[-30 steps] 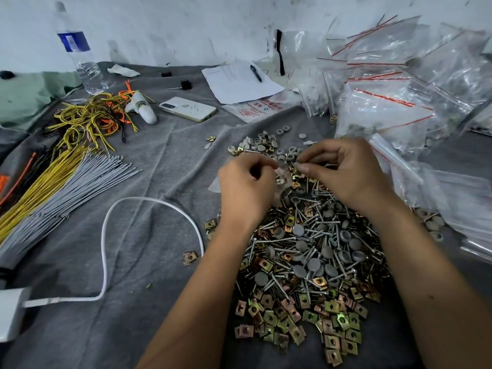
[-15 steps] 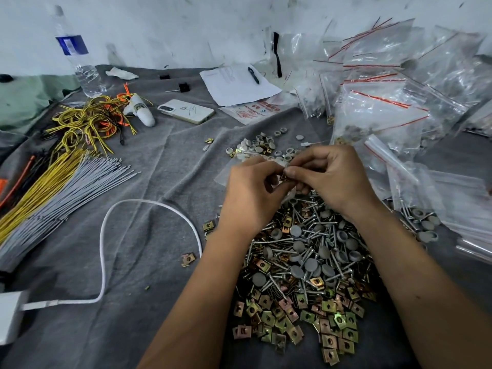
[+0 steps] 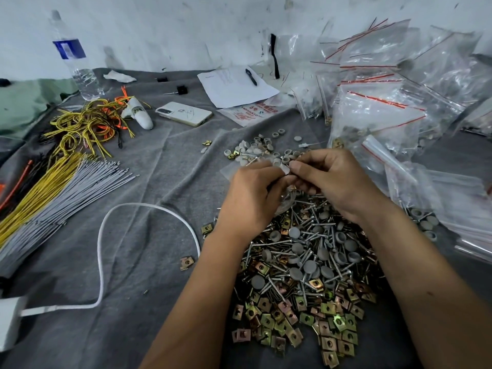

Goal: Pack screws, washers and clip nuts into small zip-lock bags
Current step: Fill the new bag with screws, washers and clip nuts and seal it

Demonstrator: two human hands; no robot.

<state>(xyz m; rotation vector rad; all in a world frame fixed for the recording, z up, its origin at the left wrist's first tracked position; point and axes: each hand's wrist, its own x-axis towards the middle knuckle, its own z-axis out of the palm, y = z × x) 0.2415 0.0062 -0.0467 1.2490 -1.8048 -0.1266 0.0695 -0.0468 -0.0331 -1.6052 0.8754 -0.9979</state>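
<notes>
Your left hand and right hand meet above the far end of the hardware pile, fingers of both curled in a pinch on a small clear zip-lock bag held between them; the bag hangs just over the pile, and its contents cannot be made out. The pile lies on the grey cloth toward its near right part: screws and grey round caps in the middle, clip nuts spread along the near edge. A smaller scatter of washers lies just beyond your hands. A heap of clear bags with red seal strips fills the far right corner of the cloth. Toward the far edge lie a sheet of paper with a pen on it, and a white phone. A water bottle stands at the far left. Yellow and grey wire bundles lie along the left edge, and a white cable loops near the near left.
</notes>
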